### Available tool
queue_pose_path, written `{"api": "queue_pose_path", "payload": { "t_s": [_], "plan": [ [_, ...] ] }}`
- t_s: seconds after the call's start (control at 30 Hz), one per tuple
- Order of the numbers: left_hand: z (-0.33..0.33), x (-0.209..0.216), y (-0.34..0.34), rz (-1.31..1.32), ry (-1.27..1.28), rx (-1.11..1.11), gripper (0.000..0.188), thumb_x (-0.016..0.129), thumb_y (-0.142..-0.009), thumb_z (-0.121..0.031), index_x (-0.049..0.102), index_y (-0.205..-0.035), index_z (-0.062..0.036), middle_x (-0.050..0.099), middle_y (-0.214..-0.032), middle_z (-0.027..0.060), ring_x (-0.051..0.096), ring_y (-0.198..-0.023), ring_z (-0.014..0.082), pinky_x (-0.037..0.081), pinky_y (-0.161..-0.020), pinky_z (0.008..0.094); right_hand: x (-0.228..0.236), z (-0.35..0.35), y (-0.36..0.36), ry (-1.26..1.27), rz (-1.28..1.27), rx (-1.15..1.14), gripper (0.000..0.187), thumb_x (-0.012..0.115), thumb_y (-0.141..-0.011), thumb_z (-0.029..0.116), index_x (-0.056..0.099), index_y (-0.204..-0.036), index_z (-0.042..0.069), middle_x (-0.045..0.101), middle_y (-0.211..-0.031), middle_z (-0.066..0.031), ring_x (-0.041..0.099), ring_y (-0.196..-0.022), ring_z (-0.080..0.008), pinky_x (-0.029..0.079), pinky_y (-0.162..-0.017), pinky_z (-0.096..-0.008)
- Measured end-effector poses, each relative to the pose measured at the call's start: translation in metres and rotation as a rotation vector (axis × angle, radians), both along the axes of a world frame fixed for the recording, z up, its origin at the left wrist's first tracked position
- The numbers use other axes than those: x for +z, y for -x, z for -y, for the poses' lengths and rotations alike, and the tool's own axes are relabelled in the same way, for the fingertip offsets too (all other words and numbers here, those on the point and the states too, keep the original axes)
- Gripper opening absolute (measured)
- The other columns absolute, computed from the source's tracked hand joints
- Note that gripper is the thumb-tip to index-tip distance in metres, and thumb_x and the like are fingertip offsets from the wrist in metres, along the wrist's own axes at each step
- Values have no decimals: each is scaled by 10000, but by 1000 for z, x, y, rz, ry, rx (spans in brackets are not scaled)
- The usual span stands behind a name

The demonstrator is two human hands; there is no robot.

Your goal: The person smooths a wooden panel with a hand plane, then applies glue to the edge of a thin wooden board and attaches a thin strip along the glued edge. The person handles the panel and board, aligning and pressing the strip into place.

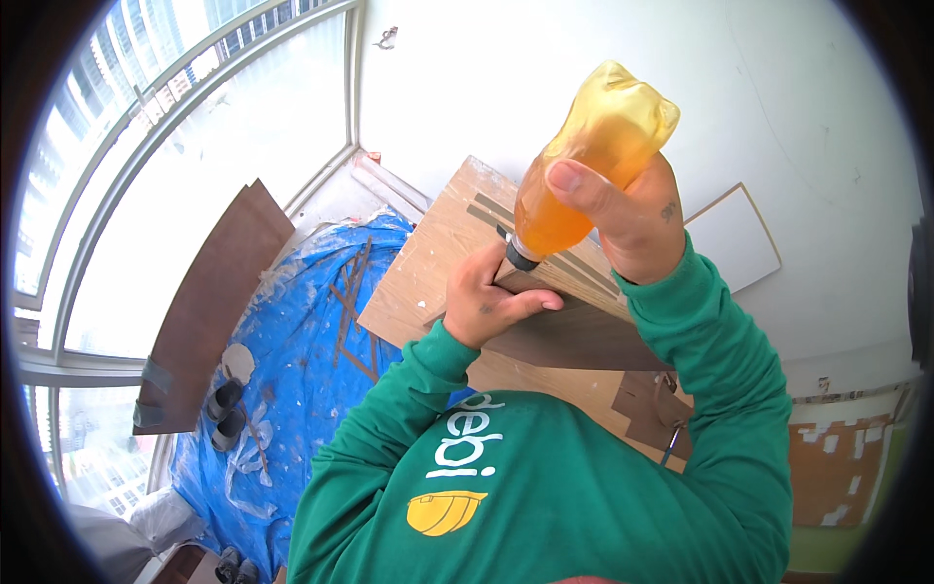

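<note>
My right hand (pixel 637 224) is wrapped round a clear plastic bottle (pixel 613 122) of amber liquid. The bottle is tilted upside down, its dark-capped end low against the top edge of a brown wooden board (pixel 584 336). Whether liquid is coming out cannot be made out. My left hand (pixel 491 307) grips the near left corner of that board, thumb lying along the side and the other fingers partly hidden behind it. The board stands on edge over a light plywood worktop (pixel 409 277), where narrow brown strips (pixel 491 216) lie beyond my hands.
Blue plastic sheeting (pixel 302 311) covers the floor at left, with loose brown strips (pixel 355 302) and a pair of dark shoes (pixel 227 414) on it. A long brown panel (pixel 214 302) leans by the windows. A white panel (pixel 735 238) rests against the wall at right.
</note>
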State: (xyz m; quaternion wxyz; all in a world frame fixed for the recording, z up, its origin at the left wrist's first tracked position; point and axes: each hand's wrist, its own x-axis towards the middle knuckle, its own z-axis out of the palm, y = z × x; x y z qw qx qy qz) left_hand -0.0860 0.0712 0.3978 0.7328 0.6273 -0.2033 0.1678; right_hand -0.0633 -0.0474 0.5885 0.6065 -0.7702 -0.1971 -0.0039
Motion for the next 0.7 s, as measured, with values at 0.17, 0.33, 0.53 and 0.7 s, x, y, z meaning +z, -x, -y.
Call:
{"api": "queue_pose_path", "payload": {
  "t_s": [0.17,0.33,0.53,0.7],
  "plan": [
    [-6,-1,5,-46,-124,-10,650,965,-625,-515,646,-885,-12,675,-759,116,645,-657,225,518,-628,337,-5,5,-14,134,-10,-101,239,766,-921,211,667,-1020,18,701,-918,-50,652,-847,-127,533,-740,-287],
    [1,-1,4,-97,29,-58,665,964,-620,-522,635,-887,-9,666,-740,90,633,-666,183,513,-633,327,5,13,-5,-104,-82,-12,260,760,-924,240,668,-1023,18,701,-911,-50,659,-852,-136,533,-766,-282],
    [3,-5,5,-40,18,-3,697,962,-624,-528,663,-963,2,686,-758,89,642,-703,173,519,-671,326,-11,18,-16,174,90,-75,355,791,-897,312,662,-1058,24,699,-962,-67,664,-888,-166,541,-807,-314],
    [6,-9,6,-33,35,13,747,880,-698,-622,666,-997,29,704,-852,36,631,-762,124,514,-700,281,29,103,-11,142,186,-158,413,796,-896,380,665,-1081,35,698,-968,-74,685,-874,-173,570,-806,-320]
  ]
}}
